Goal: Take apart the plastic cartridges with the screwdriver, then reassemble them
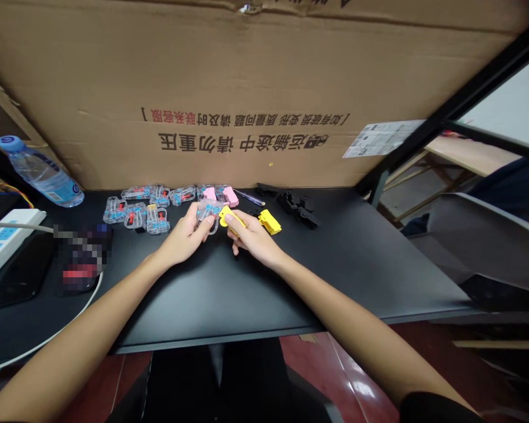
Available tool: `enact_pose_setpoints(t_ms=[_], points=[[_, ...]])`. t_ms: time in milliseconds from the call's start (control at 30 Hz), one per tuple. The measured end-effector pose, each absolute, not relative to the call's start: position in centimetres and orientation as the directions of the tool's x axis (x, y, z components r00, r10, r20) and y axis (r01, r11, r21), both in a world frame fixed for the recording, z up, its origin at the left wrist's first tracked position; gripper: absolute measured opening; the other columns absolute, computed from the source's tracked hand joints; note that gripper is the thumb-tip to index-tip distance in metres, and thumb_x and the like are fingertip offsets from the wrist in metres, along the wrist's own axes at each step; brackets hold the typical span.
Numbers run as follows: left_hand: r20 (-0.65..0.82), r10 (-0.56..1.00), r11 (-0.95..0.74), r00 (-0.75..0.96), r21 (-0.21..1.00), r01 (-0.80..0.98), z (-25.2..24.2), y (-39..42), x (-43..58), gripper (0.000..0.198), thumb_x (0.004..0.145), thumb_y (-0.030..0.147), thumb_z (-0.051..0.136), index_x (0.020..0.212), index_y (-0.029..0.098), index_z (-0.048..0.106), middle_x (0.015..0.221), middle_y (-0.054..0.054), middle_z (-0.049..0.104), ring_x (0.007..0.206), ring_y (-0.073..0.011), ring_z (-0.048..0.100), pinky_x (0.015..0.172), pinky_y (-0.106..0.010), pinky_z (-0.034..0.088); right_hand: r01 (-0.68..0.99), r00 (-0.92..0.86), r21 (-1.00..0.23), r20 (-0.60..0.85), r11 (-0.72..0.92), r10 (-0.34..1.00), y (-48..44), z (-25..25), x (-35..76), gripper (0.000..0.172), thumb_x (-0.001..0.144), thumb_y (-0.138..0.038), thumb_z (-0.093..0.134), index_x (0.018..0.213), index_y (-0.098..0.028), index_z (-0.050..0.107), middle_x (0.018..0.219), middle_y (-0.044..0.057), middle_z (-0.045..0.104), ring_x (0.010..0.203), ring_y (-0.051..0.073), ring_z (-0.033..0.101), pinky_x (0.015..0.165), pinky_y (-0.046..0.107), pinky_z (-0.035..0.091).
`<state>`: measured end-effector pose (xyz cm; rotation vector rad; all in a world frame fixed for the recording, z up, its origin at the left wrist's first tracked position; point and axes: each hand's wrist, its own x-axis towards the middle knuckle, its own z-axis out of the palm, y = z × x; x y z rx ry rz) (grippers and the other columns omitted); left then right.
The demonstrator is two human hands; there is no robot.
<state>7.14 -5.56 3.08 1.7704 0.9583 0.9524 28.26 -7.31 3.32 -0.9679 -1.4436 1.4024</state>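
My left hand [185,237] is shut on a transparent plastic clip with blue and red inner parts [207,210]. My right hand [253,238] grips a yellow plastic piece [231,219], and the two hands nearly touch. Several similar transparent clips [136,214] lie on the black table [211,305] to the left. Behind my hands sit pink plastic pieces [220,195] and a small screwdriver [250,198]. Another yellow piece [270,222] lies just right of my right hand, with black plastic parts [297,210] beyond it.
A large printed cardboard sheet [247,94] stands along the table's back edge. On the left are a water bottle [39,171], a white power strip [6,247], a dark phone [22,270], a blurred object [83,258] and a white cable [66,323]. A chair [489,235] stands right.
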Motion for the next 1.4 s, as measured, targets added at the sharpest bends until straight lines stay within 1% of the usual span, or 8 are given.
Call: enact_pose_setpoints(t_ms=[133, 367, 667, 800, 1000, 1167, 1300, 1400], points=[[0.211, 0.885, -0.308, 0.415, 0.934, 0.181, 3.31, -5.87, 7.42, 0.04, 0.107, 0.056, 0.057, 0.125, 0.02, 0.052, 0.075, 0.005, 0.058, 0.063, -0.0128, 0.053, 0.062, -0.026, 0.043, -0.051, -0.344, -0.997, 0.075, 0.061, 0.936, -7.57, 3.16, 27.93, 0.046, 0.1, -0.069, 0.065, 0.099, -0.023, 0.063, 0.07, -0.008, 0.046, 0.047, 0.008, 0.035, 0.046, 0.024, 0.055], [0.111, 0.88, -0.144, 0.461, 0.989, 0.038, 3.93, -6.1, 7.84, 0.049, 0.102, 0.065, 0.062, 0.118, 0.021, 0.05, 0.068, 0.009, 0.049, 0.05, -0.0083, 0.04, 0.046, -0.021, 0.03, -0.062, -0.38, -0.995, 0.099, 0.081, 0.92, -7.68, 3.05, 27.85, 0.048, 0.099, -0.071, 0.065, 0.099, -0.023, 0.062, 0.066, -0.009, 0.042, 0.048, 0.008, 0.033, 0.047, 0.025, 0.054], [0.11, 0.849, -0.14, 0.518, 0.99, 0.018, 3.59, -5.67, 7.34, 0.045, 0.103, 0.063, 0.063, 0.116, 0.022, 0.05, 0.067, 0.008, 0.049, 0.051, -0.0081, 0.043, 0.046, -0.019, 0.031, -0.059, -0.392, -0.997, 0.071, 0.052, 0.917, -7.73, 3.23, 27.83, 0.049, 0.097, -0.072, 0.067, 0.091, -0.024, 0.057, 0.063, -0.009, 0.04, 0.048, 0.009, 0.034, 0.045, 0.025, 0.049], [0.124, 0.84, -0.143, 0.528, 0.99, -0.004, 3.48, -5.62, 7.33, 0.044, 0.103, 0.061, 0.064, 0.117, 0.022, 0.05, 0.068, 0.008, 0.048, 0.051, -0.0078, 0.043, 0.044, -0.019, 0.03, -0.076, -0.401, -0.997, 0.053, 0.025, 0.915, -7.77, 3.19, 27.84, 0.05, 0.097, -0.073, 0.067, 0.091, -0.025, 0.057, 0.064, -0.009, 0.04, 0.049, 0.009, 0.034, 0.046, 0.025, 0.05], [0.109, 0.835, -0.111, 0.539, 0.993, -0.03, 3.45, -5.62, 7.36, 0.047, 0.102, 0.064, 0.065, 0.118, 0.022, 0.051, 0.07, 0.007, 0.048, 0.05, -0.0073, 0.04, 0.042, -0.019, 0.029, -0.026, -0.363, -0.995, 0.103, 0.101, 0.926, -7.9, 3.04, 27.83, 0.051, 0.096, -0.074, 0.067, 0.096, -0.024, 0.06, 0.067, -0.007, 0.043, 0.053, 0.011, 0.042, 0.045, 0.024, 0.049], [0.1, 0.833, -0.106, 0.544, 0.994, -0.02, 3.42, -5.63, 7.35, 0.047, 0.102, 0.064, 0.064, 0.116, 0.022, 0.05, 0.071, 0.007, 0.047, 0.05, -0.0072, 0.039, 0.042, -0.018, 0.03, -0.04, -0.376, -0.996, 0.089, 0.08, 0.922, -7.94, 3.13, 27.78, 0.051, 0.096, -0.075, 0.066, 0.094, -0.024, 0.058, 0.066, -0.008, 0.042, 0.052, 0.01, 0.04, 0.044, 0.024, 0.049], [0.123, 0.832, -0.146, 0.54, 0.989, -0.001, 3.4, -5.7, 7.31, 0.045, 0.104, 0.063, 0.063, 0.119, 0.022, 0.05, 0.071, 0.007, 0.047, 0.052, -0.0079, 0.041, 0.044, -0.019, 0.031, -0.059, -0.406, -0.998, 0.045, 0.023, 0.913, -7.89, 3.23, 27.82, 0.051, 0.097, -0.075, 0.065, 0.093, -0.024, 0.056, 0.066, -0.009, 0.041, 0.05, 0.009, 0.036, 0.045, 0.025, 0.051], [0.145, 0.831, -0.188, 0.537, 0.982, 0.026, 3.39, -5.79, 7.34, 0.044, 0.105, 0.06, 0.063, 0.122, 0.021, 0.051, 0.07, 0.007, 0.047, 0.053, -0.0082, 0.043, 0.046, -0.02, 0.033, -0.055, -0.41, -0.998, 0.042, 0.022, 0.911, -7.88, 3.15, 27.81, 0.052, 0.096, -0.075, 0.066, 0.091, -0.024, 0.054, 0.066, -0.009, 0.041, 0.05, 0.009, 0.037, 0.045, 0.025, 0.051]])
